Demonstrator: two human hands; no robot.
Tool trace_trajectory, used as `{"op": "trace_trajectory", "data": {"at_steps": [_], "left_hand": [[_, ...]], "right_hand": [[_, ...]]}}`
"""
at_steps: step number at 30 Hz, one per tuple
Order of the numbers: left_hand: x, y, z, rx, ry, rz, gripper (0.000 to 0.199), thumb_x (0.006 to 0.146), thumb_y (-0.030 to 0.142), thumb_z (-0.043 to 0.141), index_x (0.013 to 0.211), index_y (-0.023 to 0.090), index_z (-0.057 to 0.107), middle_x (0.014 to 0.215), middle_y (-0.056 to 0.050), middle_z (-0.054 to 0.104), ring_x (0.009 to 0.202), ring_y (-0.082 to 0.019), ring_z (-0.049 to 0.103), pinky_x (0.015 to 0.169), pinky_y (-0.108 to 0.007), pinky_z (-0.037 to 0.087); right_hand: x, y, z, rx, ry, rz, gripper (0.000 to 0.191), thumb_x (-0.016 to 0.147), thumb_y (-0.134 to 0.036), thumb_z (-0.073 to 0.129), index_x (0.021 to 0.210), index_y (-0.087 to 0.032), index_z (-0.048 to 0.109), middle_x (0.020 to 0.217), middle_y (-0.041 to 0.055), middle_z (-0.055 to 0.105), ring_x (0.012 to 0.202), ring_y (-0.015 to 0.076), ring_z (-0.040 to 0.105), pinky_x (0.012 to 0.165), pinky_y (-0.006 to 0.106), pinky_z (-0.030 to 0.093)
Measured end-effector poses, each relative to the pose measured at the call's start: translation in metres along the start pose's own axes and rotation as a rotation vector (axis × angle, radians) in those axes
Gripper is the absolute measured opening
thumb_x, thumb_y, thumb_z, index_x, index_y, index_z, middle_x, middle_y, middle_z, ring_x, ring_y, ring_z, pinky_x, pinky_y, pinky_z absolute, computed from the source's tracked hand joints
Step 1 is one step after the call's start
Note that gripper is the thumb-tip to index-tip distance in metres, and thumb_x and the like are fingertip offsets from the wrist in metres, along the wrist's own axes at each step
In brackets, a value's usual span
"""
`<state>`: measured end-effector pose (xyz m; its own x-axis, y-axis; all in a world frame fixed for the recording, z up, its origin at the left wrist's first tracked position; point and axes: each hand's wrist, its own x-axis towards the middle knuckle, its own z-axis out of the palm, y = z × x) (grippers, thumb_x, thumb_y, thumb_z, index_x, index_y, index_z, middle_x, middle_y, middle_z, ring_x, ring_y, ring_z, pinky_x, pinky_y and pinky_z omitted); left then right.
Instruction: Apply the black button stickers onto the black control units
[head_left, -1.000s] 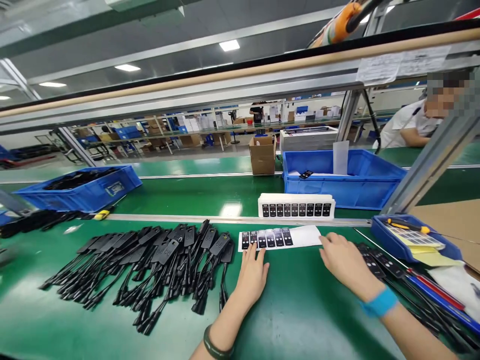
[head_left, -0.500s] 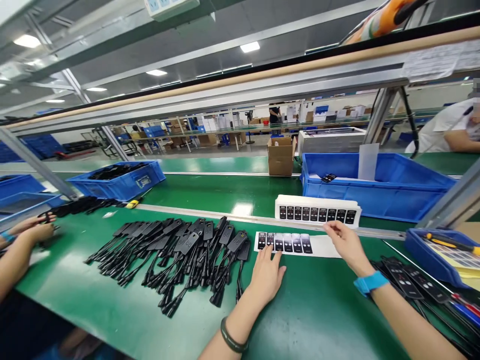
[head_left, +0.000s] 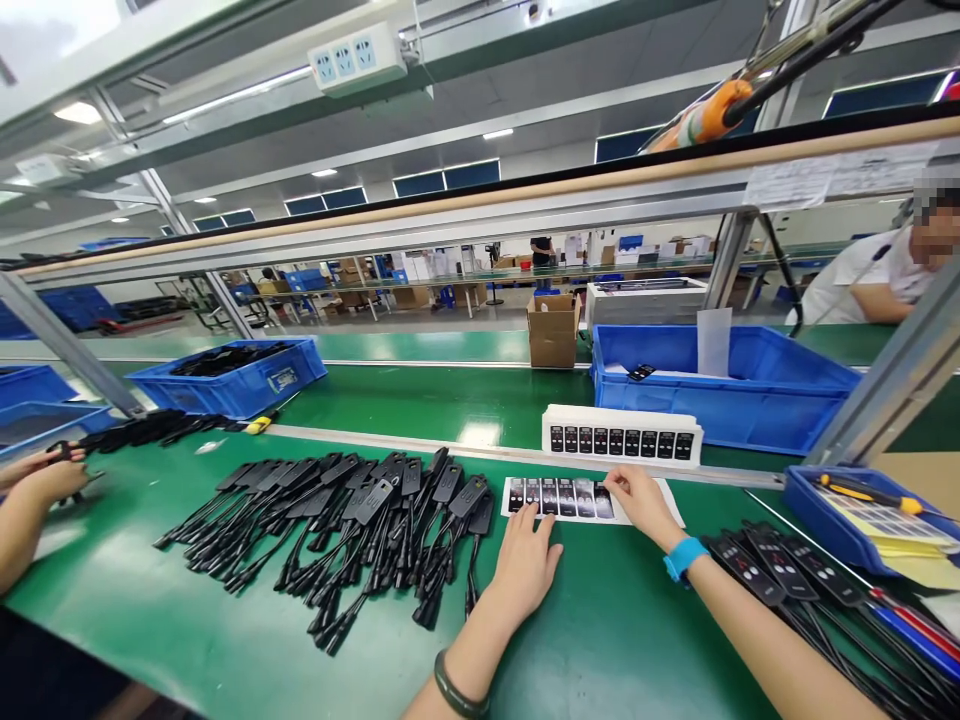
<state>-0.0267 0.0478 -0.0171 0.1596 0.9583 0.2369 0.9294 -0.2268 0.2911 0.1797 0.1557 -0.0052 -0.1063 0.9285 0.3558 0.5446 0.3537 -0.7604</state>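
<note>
A white sheet (head_left: 643, 515) with a row of black labels lies on the green bench. My left hand (head_left: 526, 560), fingers spread, rests against the sheet's lower left edge. The thumb and fingers of my right hand (head_left: 637, 500) are pinched at the rightmost label of the row; whether the label is lifted is hidden by the fingers. Just behind stands a white stack of label sheets (head_left: 621, 435). A large pile of black cabled devices (head_left: 375, 500) lies to the left of my left hand. More black devices (head_left: 784, 565) with cables lie right of my right wrist.
Behind are a large blue bin (head_left: 727, 400), a cardboard box (head_left: 552, 332) and another blue bin (head_left: 232, 380) holding black parts. A small blue tray (head_left: 840, 510) holds sheets and a yellow-black tool. Another person's hands (head_left: 52, 475) work at the far left. A metal frame (head_left: 480, 210) crosses overhead.
My right hand has moved left and down from beside the stack to the right end of the label row. My left hand stays by the sheet. The camera view has tilted up.
</note>
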Motion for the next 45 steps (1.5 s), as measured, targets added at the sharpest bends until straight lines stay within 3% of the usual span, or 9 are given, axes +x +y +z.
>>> {"op": "trace_trajectory", "data": {"at_steps": [7,15,19,25,28,31,35,39,45], "left_hand": [[0.003,-0.001,-0.019,0.076,0.06,-0.073,0.042,0.083,0.019,0.055,0.125,0.019,0.051,0.134,-0.014,0.048,0.121,-0.029,0.047,0.098,-0.041,0.043],[0.001,-0.049,-0.067,0.169,0.287,-0.494,0.028,0.081,0.011,0.049,0.108,0.009,0.055,0.102,-0.017,0.053,0.096,-0.032,0.053,0.081,-0.049,0.045],[-0.003,-0.054,-0.067,0.057,0.311,-0.453,0.029,0.079,0.012,0.053,0.107,0.01,0.056,0.1,-0.014,0.053,0.094,-0.03,0.054,0.081,-0.045,0.046],[-0.003,-0.028,-0.073,-0.258,0.35,-0.292,0.031,0.084,0.034,0.056,0.11,0.017,0.057,0.099,-0.01,0.058,0.098,-0.028,0.053,0.087,-0.041,0.043],[-0.004,-0.007,-0.066,-0.83,0.236,-0.365,0.038,0.081,0.045,0.062,0.107,0.018,0.057,0.081,-0.002,0.056,0.073,-0.017,0.054,0.065,-0.028,0.044],[-0.008,0.015,-0.048,-1.327,0.038,-0.488,0.05,0.077,0.057,0.061,0.103,0.015,0.056,0.067,0.003,0.047,0.051,-0.008,0.042,0.047,-0.02,0.032],[-0.014,0.041,-0.026,-1.56,-0.174,-0.563,0.06,0.071,0.061,0.064,0.102,0.01,0.055,0.077,-0.003,0.055,0.058,-0.007,0.051,0.055,-0.021,0.041],[-0.021,0.055,-0.019,-1.686,-0.378,-0.546,0.058,0.058,0.037,0.082,0.103,0.011,0.056,0.089,-0.008,0.062,0.07,-0.014,0.063,0.069,-0.029,0.051],[-0.029,0.058,-0.01,-1.7,-0.51,-0.448,0.059,0.062,0.022,0.081,0.113,0.015,0.051,0.088,-0.009,0.069,0.075,-0.019,0.069,0.072,-0.031,0.054]], "right_hand": [[-0.026,-0.012,-0.035,0.248,0.212,0.148,0.034,0.079,-0.053,0.05,0.083,-0.02,0.054,0.08,0.0057,0.059,0.074,0.0218,0.058,0.062,0.034,0.051],[-0.093,-0.024,-0.031,0.429,0.121,0.185,0.033,0.081,-0.054,0.06,0.083,-0.022,0.053,0.076,0.0003,0.055,0.062,0.0176,0.058,0.058,0.03,0.049],[-0.105,-0.023,-0.023,0.425,0.072,0.194,0.032,0.084,-0.055,0.056,0.083,-0.023,0.051,0.073,-0.0018,0.052,0.058,0.0158,0.056,0.058,0.03,0.047],[-0.108,-0.03,-0.024,0.458,0.045,0.19,0.029,0.086,-0.052,0.055,0.084,-0.023,0.05,0.073,-0.0031,0.052,0.055,0.0137,0.054,0.057,0.028,0.044],[-0.109,-0.033,-0.024,0.504,0.026,0.207,0.028,0.086,-0.051,0.055,0.084,-0.023,0.051,0.072,-0.0034,0.051,0.054,0.0132,0.054,0.057,0.028,0.044],[-0.109,-0.034,-0.023,0.587,0.006,0.236,0.028,0.087,-0.05,0.055,0.083,-0.023,0.052,0.071,-0.004,0.049,0.053,0.0122,0.052,0.054,0.026,0.043],[-0.109,-0.035,-0.023,0.668,-0.013,0.279,0.028,0.088,-0.05,0.055,0.083,-0.022,0.051,0.068,-0.0051,0.046,0.051,0.0108,0.048,0.05,0.024,0.04],[-0.11,-0.037,-0.022,0.644,-0.03,0.26,0.028,0.086,-0.049,0.057,0.081,-0.022,0.05,0.067,-0.0062,0.044,0.047,0.0085,0.044,0.046,0.022,0.037],[-0.115,-0.042,-0.017,0.55,-0.059,0.237,0.027,0.083,-0.046,0.06,0.079,-0.02,0.054,0.067,-0.0035,0.049,0.049,0.0091,0.042,0.041,0.02,0.035]]}}
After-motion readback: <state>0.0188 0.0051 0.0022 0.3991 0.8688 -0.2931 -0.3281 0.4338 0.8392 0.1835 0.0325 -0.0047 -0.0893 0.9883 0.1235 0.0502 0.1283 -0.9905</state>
